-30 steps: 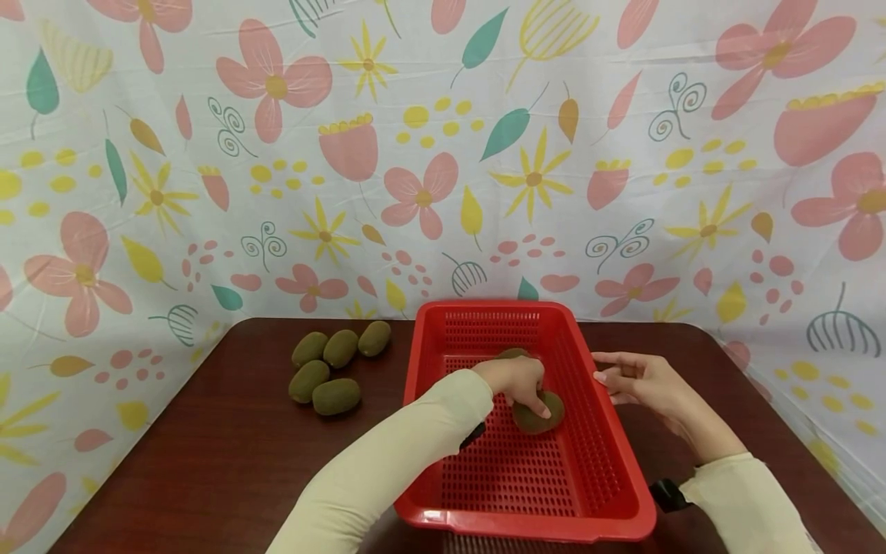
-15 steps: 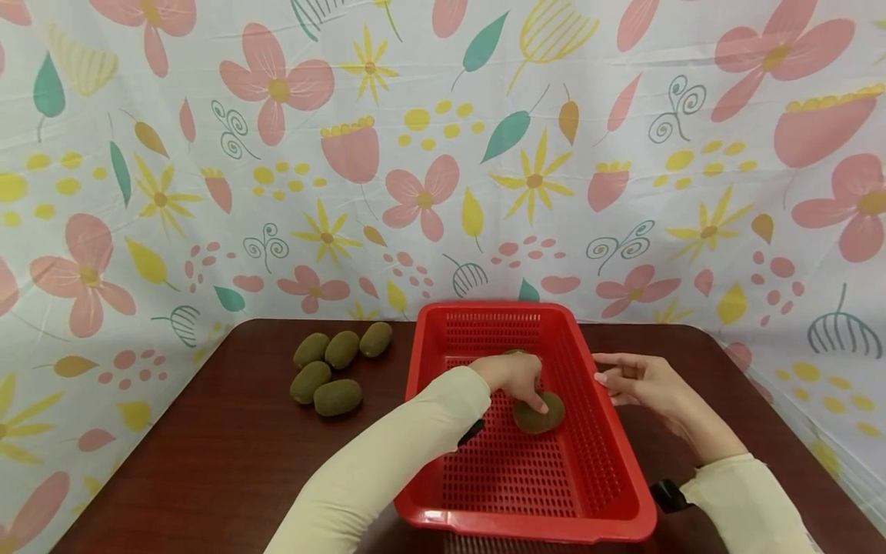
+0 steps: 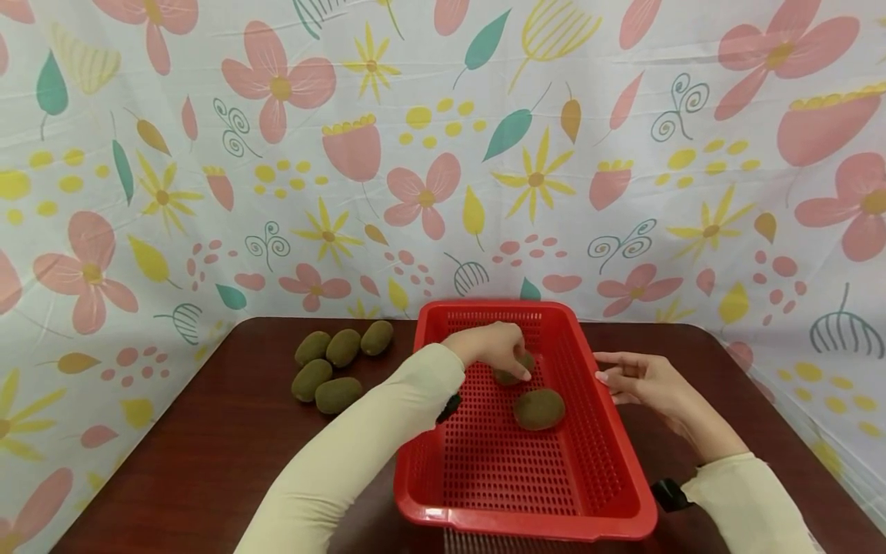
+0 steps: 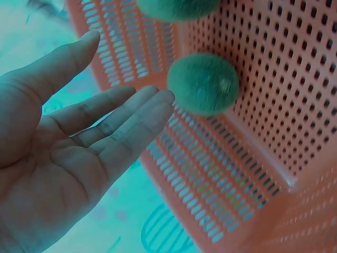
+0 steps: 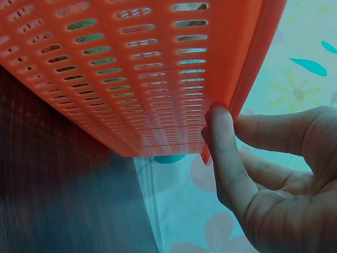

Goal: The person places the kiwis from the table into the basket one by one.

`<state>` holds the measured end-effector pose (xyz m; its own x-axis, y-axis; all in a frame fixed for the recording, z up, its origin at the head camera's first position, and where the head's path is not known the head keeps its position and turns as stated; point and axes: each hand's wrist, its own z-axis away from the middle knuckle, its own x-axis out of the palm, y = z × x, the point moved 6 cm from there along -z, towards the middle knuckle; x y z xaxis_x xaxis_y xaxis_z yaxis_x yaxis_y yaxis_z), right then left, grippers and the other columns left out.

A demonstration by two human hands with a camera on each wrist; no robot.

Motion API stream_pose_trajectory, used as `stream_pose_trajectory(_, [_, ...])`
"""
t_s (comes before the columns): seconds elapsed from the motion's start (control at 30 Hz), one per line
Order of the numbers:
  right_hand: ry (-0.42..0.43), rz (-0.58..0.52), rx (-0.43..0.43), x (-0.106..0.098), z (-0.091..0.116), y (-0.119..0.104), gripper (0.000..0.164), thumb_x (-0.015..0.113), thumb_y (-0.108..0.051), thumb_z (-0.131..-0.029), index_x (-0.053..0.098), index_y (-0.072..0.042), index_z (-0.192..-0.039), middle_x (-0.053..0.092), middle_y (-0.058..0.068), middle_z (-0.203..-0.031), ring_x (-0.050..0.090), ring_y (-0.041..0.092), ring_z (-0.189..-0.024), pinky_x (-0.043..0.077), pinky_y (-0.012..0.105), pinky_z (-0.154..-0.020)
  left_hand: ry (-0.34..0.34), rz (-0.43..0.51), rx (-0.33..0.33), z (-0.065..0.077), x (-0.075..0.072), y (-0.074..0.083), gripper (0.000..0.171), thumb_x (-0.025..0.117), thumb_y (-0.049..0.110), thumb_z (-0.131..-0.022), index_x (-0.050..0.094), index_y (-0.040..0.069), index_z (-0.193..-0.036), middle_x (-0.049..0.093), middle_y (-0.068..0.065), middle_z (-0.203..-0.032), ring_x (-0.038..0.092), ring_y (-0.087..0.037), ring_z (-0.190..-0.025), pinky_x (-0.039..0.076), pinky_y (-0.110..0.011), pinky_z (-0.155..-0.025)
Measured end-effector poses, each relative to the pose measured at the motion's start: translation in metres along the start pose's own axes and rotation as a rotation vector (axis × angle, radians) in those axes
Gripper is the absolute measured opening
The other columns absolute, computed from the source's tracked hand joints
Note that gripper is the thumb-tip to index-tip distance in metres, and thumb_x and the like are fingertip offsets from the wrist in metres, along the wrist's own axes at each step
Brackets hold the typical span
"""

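Observation:
A red perforated basket [image 3: 512,527] stands on the table with two brown kiwis in view inside. My left hand [image 3: 494,345] is over the farther kiwi [image 3: 507,376] and hides part of it. In the left wrist view the left hand [image 4: 79,142] has its fingers extended and thumb spread, the fingertips close beside a kiwi [image 4: 202,84]; whether they touch cannot be told. The nearer kiwi [image 3: 539,408] lies loose on the basket floor. My right hand [image 3: 651,388] pinches the basket's right rim from outside, thumb and finger at the lip [image 5: 247,68].
Several kiwis [image 3: 342,348] lie grouped on the dark brown table [image 3: 208,446], left of the basket. A flower-patterned cloth [image 3: 429,154] hangs behind and at both sides of the table.
My left hand has let go of the nearer kiwi, leaving it on the basket floor, and moved away toward the farther kiwi. The right hand stays at the rim.

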<state>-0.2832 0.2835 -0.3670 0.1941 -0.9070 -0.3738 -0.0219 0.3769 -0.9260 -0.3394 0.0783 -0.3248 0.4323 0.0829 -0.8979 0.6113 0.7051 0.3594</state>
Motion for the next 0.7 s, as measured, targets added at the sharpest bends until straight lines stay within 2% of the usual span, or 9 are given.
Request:
stream_pose_trajectory(0.1, [-0.003,0.001,-0.005,-0.001,0.000,0.000,0.061,0.063,-0.020,-0.095,0.038,0.011,-0.141,0.068,0.012,-0.101,0.068,0.021,-0.081,0.057,0.035,-0.073,0.036,0.037,0.002,0.010,-0.013,-0.007,0.031,0.070,0.026,-0.090,0.067,0.000,-0.106,0.048,0.002,-0.071,0.039,-0.007,-0.061,0.039,-0.020,-0.061])
stream_pose_trajectory(0.17, [-0.002,-0.001,-0.006,0.000,0.001,0.000,0.061,0.063,-0.020,-0.095,0.038,0.011,-0.141,0.068,0.013,-0.101,0.068,0.021,-0.081,0.057,0.035,-0.073,0.064,0.052,0.003,0.017,-0.020,-0.013,0.033,0.069,0.024,-0.090,0.067,-0.001,-0.112,0.055,0.001,-0.075,0.045,-0.008,-0.064,0.042,-0.020,-0.064])
stream_pose_trajectory(0.23, [-0.004,0.000,-0.009,0.000,0.001,0.000,0.061,0.063,-0.020,-0.095,0.038,0.011,-0.141,0.068,0.014,-0.102,0.068,0.021,-0.081,0.057,0.035,-0.073,0.103,0.071,0.001,0.025,-0.029,-0.021,0.038,0.070,0.022,-0.090,0.064,0.000,-0.120,0.065,-0.001,-0.090,0.057,-0.009,-0.077,0.047,-0.021,-0.073])
stream_pose_trajectory(0.33, [0.003,-0.002,-0.005,0.001,0.001,0.000,0.061,0.063,-0.020,-0.095,0.038,0.010,-0.141,0.068,0.015,-0.104,0.068,0.021,-0.081,0.057,0.035,-0.074,0.142,0.091,-0.001,0.038,-0.040,-0.033,0.038,0.069,0.020,-0.090,0.063,-0.002,-0.121,0.069,-0.010,-0.106,0.063,-0.015,-0.095,0.050,-0.025,-0.083])
stream_pose_trajectory(0.4, [0.004,-0.003,-0.007,0.001,0.001,0.000,0.061,0.063,-0.020,-0.095,0.038,0.010,-0.141,0.067,0.016,-0.104,0.068,0.021,-0.081,0.057,0.035,-0.073,0.164,0.111,-0.006,0.046,-0.046,-0.042,0.038,0.068,0.019,-0.091,0.063,-0.003,-0.121,0.068,-0.013,-0.109,0.063,-0.020,-0.102,0.050,-0.027,-0.086])
stream_pose_trajectory(0.7, [0.003,0.001,0.004,0.000,0.002,0.000,0.062,0.064,-0.022,-0.094,0.038,0.010,-0.141,0.068,0.015,-0.103,0.068,0.022,-0.082,0.057,0.037,-0.075,0.260,0.126,-0.047,0.092,-0.063,-0.083,0.037,0.067,0.017,-0.092,0.062,-0.005,-0.121,0.068,-0.016,-0.110,0.064,-0.024,-0.102,0.052,-0.032,-0.085])
